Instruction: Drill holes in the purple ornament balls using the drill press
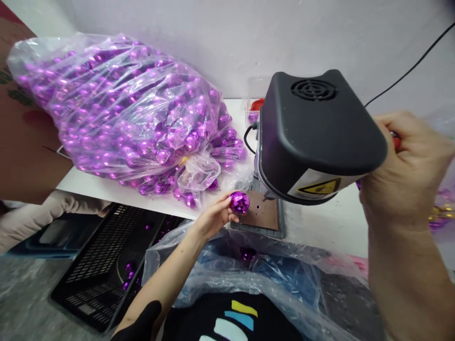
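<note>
Head view: left hand (216, 215) pinches a purple ball (240, 203) over the left edge of the press's (320, 128) base (266, 214); right hand (405, 166) curls around a mostly hidden red handle (395, 141) at the press's right.

Good work here likely means steadying the ball with fingertips out from under the press. A bulging bag (142, 113) crowds its left; the table's (330, 227) front edge runs close before its base, leaving seemingly more room rightward.
</note>
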`<state>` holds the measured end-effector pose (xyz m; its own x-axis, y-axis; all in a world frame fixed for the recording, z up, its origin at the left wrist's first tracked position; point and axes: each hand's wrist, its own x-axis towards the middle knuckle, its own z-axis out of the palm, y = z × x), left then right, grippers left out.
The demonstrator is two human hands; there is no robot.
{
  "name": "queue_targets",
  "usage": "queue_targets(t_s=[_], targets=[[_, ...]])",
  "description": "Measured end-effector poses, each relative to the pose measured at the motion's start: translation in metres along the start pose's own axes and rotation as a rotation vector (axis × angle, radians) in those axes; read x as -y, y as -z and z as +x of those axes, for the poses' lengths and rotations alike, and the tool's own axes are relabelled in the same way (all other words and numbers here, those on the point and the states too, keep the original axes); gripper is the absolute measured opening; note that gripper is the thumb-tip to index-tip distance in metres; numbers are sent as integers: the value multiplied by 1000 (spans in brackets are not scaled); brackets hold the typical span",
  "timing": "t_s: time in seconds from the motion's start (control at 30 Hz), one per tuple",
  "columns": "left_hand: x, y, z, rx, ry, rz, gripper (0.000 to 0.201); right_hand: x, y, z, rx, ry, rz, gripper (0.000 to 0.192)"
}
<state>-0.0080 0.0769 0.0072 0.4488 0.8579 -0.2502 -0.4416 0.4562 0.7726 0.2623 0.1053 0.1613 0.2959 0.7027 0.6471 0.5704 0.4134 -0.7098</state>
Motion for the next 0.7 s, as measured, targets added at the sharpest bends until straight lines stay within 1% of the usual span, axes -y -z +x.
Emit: queue_targets(t_s=[0.07,0.13,0.23,0.3,0.43,0.53,0.6,0.7], targets=[[11,-3,6,3,39,-71,51,1,0,-1,8,-11,-3,38],[20,-5,13,-43,15,-24,47,1,1,-1,12,-26,1,38],[29,-8,24,-131,-108,168,46,1,3,1,11,-25,-11,39],[33,-10,29,-155,-200,324,49,2,3,2,10,-16,-33,39],[40,-12,35,-105,-319,655,46,2,3,2,8,-10,-32,40],[45,-12,39,-69,-448,891,43,2,3,1,12,-15,-28,40],[47,-13,40,-54,-530,1010,43,3,4,1,17,-27,-34,39],[50,-14,41,-22,-623,1124,45,5,3,1,21,-35,-30,37]])
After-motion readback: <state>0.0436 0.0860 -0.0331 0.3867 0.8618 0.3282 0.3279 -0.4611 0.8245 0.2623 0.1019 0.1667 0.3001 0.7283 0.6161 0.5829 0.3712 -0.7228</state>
